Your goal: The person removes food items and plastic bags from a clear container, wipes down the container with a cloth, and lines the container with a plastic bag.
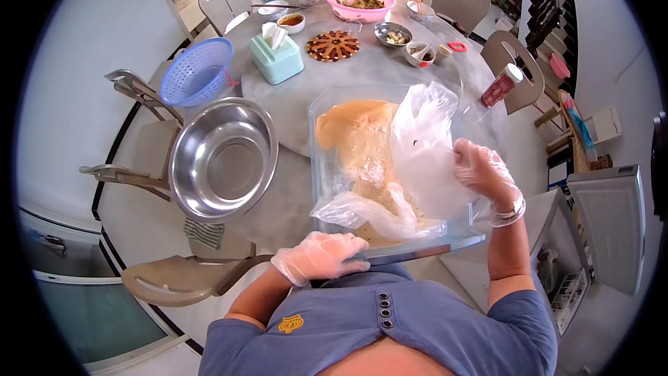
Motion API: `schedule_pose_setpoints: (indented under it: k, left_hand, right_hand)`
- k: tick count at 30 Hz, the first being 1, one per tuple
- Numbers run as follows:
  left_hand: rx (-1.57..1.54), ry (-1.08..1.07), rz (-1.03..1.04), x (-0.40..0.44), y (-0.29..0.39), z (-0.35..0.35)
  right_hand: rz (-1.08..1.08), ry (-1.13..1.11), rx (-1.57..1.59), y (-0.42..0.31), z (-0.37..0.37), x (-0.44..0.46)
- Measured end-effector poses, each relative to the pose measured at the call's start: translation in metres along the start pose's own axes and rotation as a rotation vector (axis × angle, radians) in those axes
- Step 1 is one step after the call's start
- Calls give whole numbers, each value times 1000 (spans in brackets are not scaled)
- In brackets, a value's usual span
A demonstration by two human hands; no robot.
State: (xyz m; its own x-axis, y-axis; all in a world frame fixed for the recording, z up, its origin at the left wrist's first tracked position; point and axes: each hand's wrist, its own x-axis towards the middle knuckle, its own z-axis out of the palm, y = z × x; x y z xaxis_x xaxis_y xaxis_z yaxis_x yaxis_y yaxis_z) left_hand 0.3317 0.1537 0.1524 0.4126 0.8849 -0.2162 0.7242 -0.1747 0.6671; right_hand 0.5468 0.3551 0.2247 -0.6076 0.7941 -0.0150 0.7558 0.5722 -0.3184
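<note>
In front of me, a clear plastic drawer (pixel 473 239) projects over the table's near edge. Inside lie a tan bag with pale contents (pixel 362 136), dusted with white crumbs or frost, and a crumpled clear bag (pixel 362 207). My right hand (pixel 486 175), in a thin clear glove, is closed on the side of a white plastic bag (pixel 426 132) that stands up from the drawer. My left hand (pixel 320 257), gloved too, is closed at the drawer's near left edge; its fingertips are partly hidden. What the white bag contains cannot be made out.
Left of the drawer sits a large steel basin (pixel 224 159), with a blue colander (pixel 197 73) behind it. Farther back are a tissue box (pixel 275 58), a round trivet (pixel 332 46), a pink basin of food (pixel 360 3) and several bowls. A red jar (pixel 501 86) stands right. Chairs surround the table.
</note>
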Motion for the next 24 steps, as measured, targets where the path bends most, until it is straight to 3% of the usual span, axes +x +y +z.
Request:
schedule_pose_setpoints:
  k: [3, 7, 11, 12, 13, 15, 17, 19, 21, 23, 24]
  left_hand:
    - [-95, 79, 39, -12, -18, -10]
    - [-223, 258, 14, -33, -45, -46]
    - [-336, 1050, -238, -66, -91, -87]
    - [-451, 1218, -204, -75, -109, -97]
    - [-565, 1391, -161, -82, -121, -111]
    - [-739, 1530, -149, -97, -136, -134]
    - [-601, 1576, -262, -104, -173, -138]
    - [-699, 1415, -113, -106, -200, -141]
    - [-649, 1468, -178, -103, -228, -136]
    - [-801, 1294, -404, -110, -238, -134]
    - [-752, 1391, -446, -110, -244, -131]
  right_hand:
    - [12, 5, 33, -37, -16, 7]
    - [-226, 138, 3, -94, -1, 49]
    - [-582, 446, -145, -162, 50, 98]
    - [-544, 442, -342, -185, 63, 105]
    - [-661, 554, -419, -203, 74, 114]
    - [-768, 756, -716, -240, 96, 120]
    - [-984, 744, -728, -252, 128, 144]
    - [-986, 769, -735, -268, 147, 151]
    - [-1106, 831, -854, -275, 159, 152]
    - [-1132, 825, -866, -280, 166, 153]
    - [-1124, 790, -766, -280, 167, 157]
